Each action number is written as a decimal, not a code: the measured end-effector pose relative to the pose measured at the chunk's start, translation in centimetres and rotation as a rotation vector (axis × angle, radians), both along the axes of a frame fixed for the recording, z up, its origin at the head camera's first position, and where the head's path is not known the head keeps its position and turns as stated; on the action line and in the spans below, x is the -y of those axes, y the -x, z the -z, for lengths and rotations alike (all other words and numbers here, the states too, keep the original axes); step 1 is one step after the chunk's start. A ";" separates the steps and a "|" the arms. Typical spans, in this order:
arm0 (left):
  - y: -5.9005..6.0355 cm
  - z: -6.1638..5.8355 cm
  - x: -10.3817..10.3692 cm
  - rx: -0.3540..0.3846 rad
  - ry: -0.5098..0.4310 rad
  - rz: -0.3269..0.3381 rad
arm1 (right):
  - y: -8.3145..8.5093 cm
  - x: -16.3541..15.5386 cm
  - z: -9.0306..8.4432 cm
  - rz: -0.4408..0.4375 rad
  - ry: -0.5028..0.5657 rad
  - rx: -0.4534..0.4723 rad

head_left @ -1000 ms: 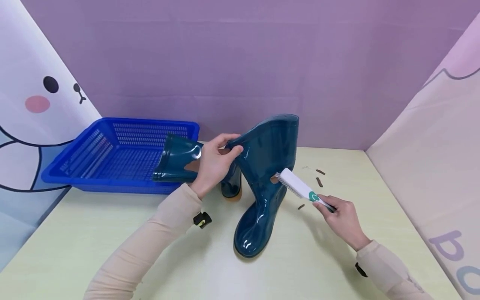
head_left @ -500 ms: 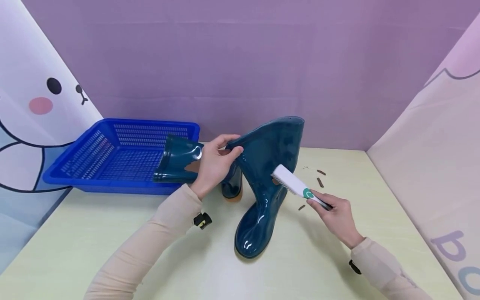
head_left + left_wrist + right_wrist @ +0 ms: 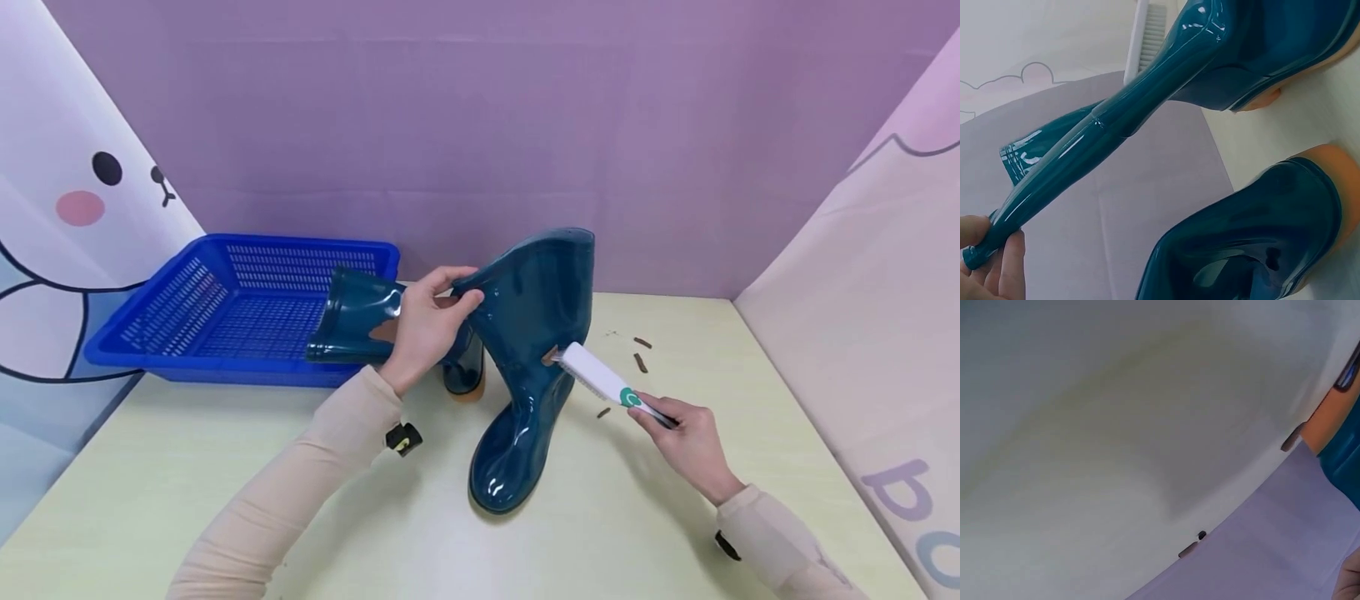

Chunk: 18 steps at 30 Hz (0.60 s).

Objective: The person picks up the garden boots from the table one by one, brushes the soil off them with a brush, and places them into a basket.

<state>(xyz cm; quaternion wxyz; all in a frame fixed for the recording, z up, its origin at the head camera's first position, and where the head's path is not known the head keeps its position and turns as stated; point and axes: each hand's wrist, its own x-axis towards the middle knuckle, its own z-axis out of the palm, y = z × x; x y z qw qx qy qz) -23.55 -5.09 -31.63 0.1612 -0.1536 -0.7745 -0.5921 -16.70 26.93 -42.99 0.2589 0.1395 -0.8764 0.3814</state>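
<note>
A glossy dark teal rubber boot [image 3: 536, 292] stands on the table, its toe toward me and its shaft pulled wide. My left hand [image 3: 427, 329] pinches the shaft's top edge between thumb and fingers, as the left wrist view also shows. My right hand [image 3: 692, 442] grips the dark handle of a white scrub brush [image 3: 592, 367]. The brush's bristles sit at a brown patch [image 3: 551, 357] on the boot's shaft. Behind my left hand is a second teal boot [image 3: 360, 317], its shaft tipped toward the left and bearing a larger brown patch [image 3: 384, 331].
A blue plastic basket [image 3: 247, 325] stands at the back left, partly behind the second boot's shaft. Several small brown bits [image 3: 641, 362] lie on the pale table [image 3: 600, 517] right of the boot. A purple backdrop [image 3: 480, 150] rises behind.
The brush went up and left over the brown patch, then back down and right, uncovering part of it. The boot's shaft leaned right and came back. My left hand keeps its hold.
</note>
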 end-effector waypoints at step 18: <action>0.1 -0.2 -0.5 0.013 -0.003 0.029 | -0.5 2.5 -2.7 -0.003 0.024 -0.007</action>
